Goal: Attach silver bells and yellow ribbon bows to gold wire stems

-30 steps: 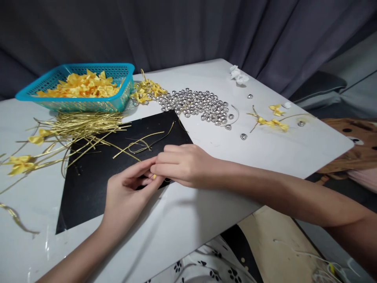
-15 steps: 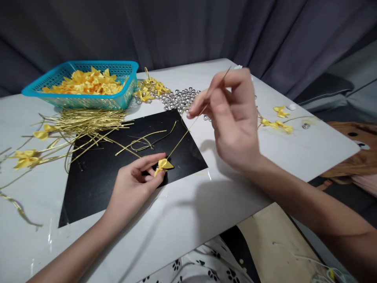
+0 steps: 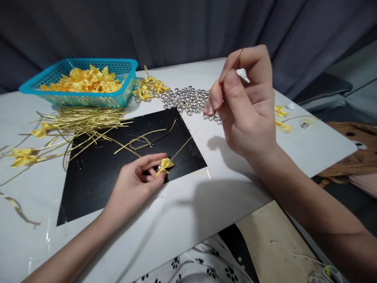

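Left grip (image 3: 132, 179) pinches one bow (image 3: 165, 165); right grip (image 3: 246, 108) pinches one cord (image 3: 183, 146); one basket (image 3: 81, 94) stands beyond left grip.

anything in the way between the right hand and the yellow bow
Nothing visible blocks the gap between the right hand and the yellow ribbon bow pinched in the left hand; only the thin gold cord runs across it.

Dark curtain (image 3: 182, 27) behind white table (image 3: 318, 145)
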Demonstrator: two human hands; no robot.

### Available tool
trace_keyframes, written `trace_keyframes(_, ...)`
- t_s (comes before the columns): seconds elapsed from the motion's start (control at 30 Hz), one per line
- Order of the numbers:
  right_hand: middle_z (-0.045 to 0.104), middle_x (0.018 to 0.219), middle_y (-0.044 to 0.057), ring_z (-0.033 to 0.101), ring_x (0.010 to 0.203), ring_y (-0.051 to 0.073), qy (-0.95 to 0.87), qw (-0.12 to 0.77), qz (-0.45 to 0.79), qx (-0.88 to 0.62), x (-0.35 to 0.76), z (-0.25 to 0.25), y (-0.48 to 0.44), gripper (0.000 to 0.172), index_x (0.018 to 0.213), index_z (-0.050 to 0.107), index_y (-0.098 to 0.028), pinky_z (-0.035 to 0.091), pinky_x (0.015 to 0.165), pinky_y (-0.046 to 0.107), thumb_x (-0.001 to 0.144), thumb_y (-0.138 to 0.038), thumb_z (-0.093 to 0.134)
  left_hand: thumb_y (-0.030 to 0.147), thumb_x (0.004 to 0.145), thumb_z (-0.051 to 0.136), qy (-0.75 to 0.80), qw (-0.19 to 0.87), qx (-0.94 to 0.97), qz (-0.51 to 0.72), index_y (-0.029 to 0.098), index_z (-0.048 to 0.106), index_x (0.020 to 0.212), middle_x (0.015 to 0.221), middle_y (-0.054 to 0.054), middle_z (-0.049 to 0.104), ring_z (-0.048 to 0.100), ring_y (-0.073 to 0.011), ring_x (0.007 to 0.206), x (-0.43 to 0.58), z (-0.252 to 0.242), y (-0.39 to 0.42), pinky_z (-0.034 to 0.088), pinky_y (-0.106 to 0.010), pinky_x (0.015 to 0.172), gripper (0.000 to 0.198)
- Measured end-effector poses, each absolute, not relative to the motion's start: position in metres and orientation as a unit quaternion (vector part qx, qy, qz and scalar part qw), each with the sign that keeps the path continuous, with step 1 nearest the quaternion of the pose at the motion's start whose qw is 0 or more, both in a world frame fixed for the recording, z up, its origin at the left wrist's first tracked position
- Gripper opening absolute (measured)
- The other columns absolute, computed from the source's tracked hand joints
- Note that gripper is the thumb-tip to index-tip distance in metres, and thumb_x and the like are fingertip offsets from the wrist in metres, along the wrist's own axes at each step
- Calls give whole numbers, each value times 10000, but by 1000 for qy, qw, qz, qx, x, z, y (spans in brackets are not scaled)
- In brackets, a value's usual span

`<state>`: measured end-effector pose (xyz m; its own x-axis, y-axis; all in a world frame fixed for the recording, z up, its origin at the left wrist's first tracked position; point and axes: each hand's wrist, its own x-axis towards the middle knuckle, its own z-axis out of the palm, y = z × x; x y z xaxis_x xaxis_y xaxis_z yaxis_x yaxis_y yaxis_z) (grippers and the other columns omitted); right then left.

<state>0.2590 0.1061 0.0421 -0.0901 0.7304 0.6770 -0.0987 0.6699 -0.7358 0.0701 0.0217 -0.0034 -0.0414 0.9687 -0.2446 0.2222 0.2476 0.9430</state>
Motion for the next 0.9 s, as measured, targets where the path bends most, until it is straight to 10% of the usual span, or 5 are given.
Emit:
trace_keyframes(0.6,483,639,-20,431,518,113,-734,270,406,-473,209,6,58,168,942,356,-209,286,531,259,964,-345,259,295,587,793,584,508,499,389,169,618,647,560,46,586,505,-60,499,74,0,17,389,-138,465,224)
trace_keyframes(0.9,473,646,-37,425,529,98,-757,279,440,-395,210,-1,73,115,888,370,-207,296,544,228,952,-287,317,293,648,745,563,521,531,359,184,649,754,694,4,688,619,-113,623,74,5,16,491,-191,594,180)
